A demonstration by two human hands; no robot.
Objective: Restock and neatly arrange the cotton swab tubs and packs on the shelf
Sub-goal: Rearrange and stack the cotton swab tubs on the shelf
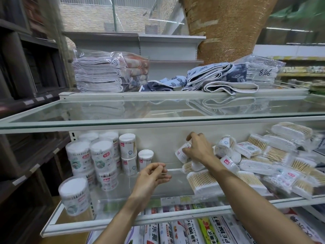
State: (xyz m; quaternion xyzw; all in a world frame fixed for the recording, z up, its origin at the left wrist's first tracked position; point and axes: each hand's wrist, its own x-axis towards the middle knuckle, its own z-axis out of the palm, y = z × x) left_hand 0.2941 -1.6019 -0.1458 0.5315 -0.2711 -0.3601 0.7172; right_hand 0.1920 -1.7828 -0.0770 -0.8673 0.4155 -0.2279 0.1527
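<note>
1. While my right hand has its fingers curled round a small tub that lies tilted at the left edge of the jumbled pile of packs, toward the back of the shelf, my left hand hovers over the bare glass in the middle. Its fingers are loosely curled and hold nothing I can see.
2. The step in hand, as I judge it, is to lift this tub clear of the pile and stand it with the upright ones on the left half of the shelf.
3. I should raise it straight up before moving left. Other tubs and wrapped packs lean close against it, and dragging it would likely pull them toward the front edge.
4. I should turn it upright in the air, cotton end up and label to the front, rather than rolling it on the glass.
5. The best spot looks to be just beside the lone small tub, which stands right of the stacked tubs. I would set it touching that one, in line with the back wall.
6. My free left hand should steady the neighbours as I set it down, since those stacks are two high and look light enough to topple at a nudge.
7. My forearm should pass well clear of the large tub at the front left corner, which stands near the rim.
</note>
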